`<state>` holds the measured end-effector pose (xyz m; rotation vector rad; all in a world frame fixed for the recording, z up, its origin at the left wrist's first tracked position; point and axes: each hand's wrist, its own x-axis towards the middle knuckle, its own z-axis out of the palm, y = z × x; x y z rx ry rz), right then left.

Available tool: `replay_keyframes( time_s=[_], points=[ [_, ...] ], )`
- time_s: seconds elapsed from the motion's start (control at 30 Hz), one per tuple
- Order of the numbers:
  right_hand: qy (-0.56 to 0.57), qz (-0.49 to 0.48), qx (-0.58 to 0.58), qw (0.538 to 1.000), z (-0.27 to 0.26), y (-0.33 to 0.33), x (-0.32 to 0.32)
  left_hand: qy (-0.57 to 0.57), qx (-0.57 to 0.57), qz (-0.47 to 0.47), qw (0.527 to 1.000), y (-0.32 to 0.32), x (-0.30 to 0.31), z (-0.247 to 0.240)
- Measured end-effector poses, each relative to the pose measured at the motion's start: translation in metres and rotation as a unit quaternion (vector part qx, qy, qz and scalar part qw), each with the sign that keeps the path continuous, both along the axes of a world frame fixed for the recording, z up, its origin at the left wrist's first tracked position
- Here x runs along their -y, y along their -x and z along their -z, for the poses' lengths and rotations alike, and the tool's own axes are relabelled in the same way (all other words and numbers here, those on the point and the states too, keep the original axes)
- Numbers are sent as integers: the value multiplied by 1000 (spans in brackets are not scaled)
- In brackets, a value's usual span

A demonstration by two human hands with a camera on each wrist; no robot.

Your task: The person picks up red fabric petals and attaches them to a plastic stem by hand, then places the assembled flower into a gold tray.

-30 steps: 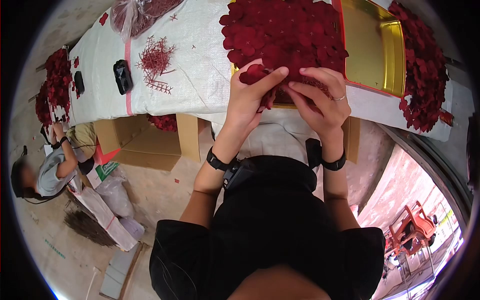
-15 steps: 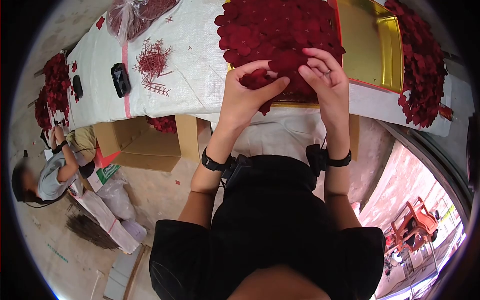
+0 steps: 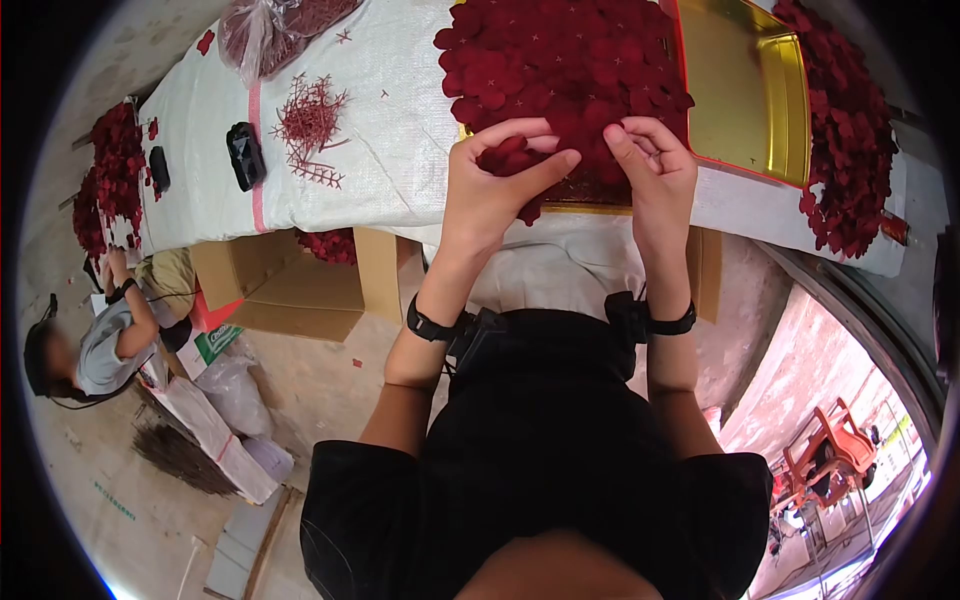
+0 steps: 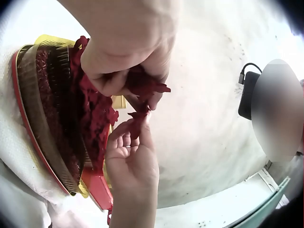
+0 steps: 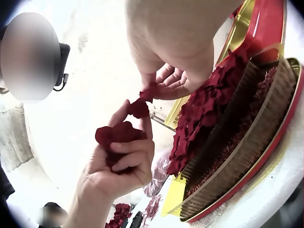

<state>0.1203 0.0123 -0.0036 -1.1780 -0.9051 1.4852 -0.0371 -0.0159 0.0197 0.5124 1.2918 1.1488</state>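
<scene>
My left hand (image 3: 483, 195) is raised in front of the box and holds several dark red flower petals (image 5: 118, 137) in its palm under curled fingers. Its thumb and forefinger pinch one more red petal piece (image 5: 139, 108). On the other side of that piece, my right hand (image 3: 662, 178) pinches it between thumb and forefinger, the other fingers loosely bent. A ring shows on the right hand in the left wrist view. Behind both hands, a thick layer of red petals (image 3: 560, 65) covers a box with a red and gold rim (image 4: 29, 121); thin red pieces lie inside it.
To the right stands a gold tin with a red edge (image 3: 745, 90), beyond it another petal heap (image 3: 850, 140). Left on the white sheet (image 3: 390, 150) lie small red cross-shaped stems (image 3: 310, 115), a black device (image 3: 243, 157) and a bag (image 3: 275, 35). Another person (image 3: 105, 350) works far left.
My right hand has moved from beside the left palm, shifted its fingers and drawn a little apart, now pinching the petal piece. The left hand keeps its petals and has barely moved.
</scene>
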Motion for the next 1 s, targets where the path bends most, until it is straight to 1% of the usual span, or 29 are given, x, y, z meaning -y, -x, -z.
replay_keyframes(
  time_s=[0.1,0.2,0.23,0.33,0.37,0.4,0.43,0.47,0.67,0.77,0.83,0.97,1.0],
  points=[
    [-14,-7,1,1000,-1,2,0,-13,44,1,999,-1,0,6],
    [-33,-12,13,999,-1,2,0,26,20,37,999,3,-1,10],
    [-39,-12,18,999,0,2,0,17,24,25,999,3,-2,11],
    [13,-59,48,997,-7,-8,-3,-5,26,-11,1000,3,-4,13],
    [-36,-111,178,977,-6,-12,-4,-11,19,-25,999,5,-4,14],
    [-83,-161,305,935,-3,-17,-4,-16,13,-38,999,7,-4,15],
    [-128,-207,425,872,1,-21,-4,-21,15,-43,999,9,-5,15],
    [-206,-221,471,829,11,-25,-3,-26,16,-47,998,10,-6,14],
    [-205,-279,484,803,27,-19,4,-22,6,-38,999,15,-7,14],
    [-212,-293,460,811,31,-18,4,-9,18,-40,999,16,-6,11],
    [-176,-304,473,808,27,-18,4,11,21,-37,999,16,-5,8],
    [-146,-305,480,810,12,-18,2,-21,18,-51,998,15,-4,10],
    [-153,-299,462,821,14,-18,2,-23,17,-54,998,15,-3,10]
  ],
)
